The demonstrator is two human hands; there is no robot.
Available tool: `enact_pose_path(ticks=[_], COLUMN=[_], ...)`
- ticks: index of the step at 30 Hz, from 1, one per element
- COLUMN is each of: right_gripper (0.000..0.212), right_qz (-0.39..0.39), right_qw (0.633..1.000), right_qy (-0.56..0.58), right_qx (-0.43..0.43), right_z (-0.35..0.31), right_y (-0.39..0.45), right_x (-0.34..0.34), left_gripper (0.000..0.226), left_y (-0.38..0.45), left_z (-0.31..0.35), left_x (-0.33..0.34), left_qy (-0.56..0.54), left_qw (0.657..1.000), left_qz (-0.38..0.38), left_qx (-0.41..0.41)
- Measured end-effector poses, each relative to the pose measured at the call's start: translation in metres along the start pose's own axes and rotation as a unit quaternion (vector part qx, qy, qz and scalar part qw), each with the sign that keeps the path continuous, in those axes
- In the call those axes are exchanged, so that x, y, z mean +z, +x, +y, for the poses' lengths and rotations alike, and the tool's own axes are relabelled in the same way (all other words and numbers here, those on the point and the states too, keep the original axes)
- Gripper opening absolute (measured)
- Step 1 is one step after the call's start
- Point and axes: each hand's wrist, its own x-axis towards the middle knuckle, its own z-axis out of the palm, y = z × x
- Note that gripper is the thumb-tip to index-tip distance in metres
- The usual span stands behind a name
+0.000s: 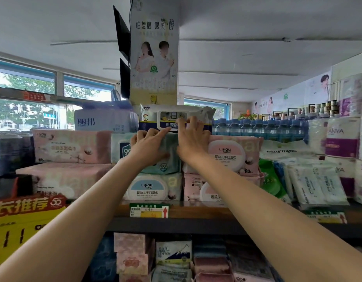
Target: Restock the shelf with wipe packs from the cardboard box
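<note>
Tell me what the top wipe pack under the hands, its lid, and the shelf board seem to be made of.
Top wipe pack: soft glossy plastic film, judging by its crinkled, shiny ends. Lid: looks like stiffer moulded plastic, smooth with rounded corners. Shelf board: brown, wood-look top with a dark front edge; whether wood, laminate or metal is unclear. Left hand and right hand touch the packs.

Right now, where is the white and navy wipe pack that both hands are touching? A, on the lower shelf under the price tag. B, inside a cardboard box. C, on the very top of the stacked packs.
C: the white and navy wipe pack sits atop the teal pack and pink pack, with the left hand and right hand at its lower edge.
</note>
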Motion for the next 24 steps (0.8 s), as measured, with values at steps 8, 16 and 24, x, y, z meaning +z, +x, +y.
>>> enact_pose_path(ticks=[8, 16, 24], right_gripper=[0.056, 0.051, 0.065], right_qz=[-0.009, 0.070, -0.070], right_qw=[0.993, 0.994, 0.986], right_qy=[-0.074, 0.005, 0.118], right_qx=[-0.094, -0.087, 0.090], right_z=[0.016, 0.074, 0.161], right_y=[-0.008, -0.020, -0.046], right_x=[0.009, -0.040, -0.046], left_gripper=[0.057, 0.044, 0.047], left_y=[0.006, -0.014, -0.009], left_z=[0.022, 0.070, 0.121], left_x=[0.028, 0.016, 0.045], left_qy=[0.036, -0.165, 0.013], left_qw=[0.991, 0.952, 0.979], left_qz=[0.127, 0.257, 0.174], left_qx=[-0.026, 0.021, 0.104])
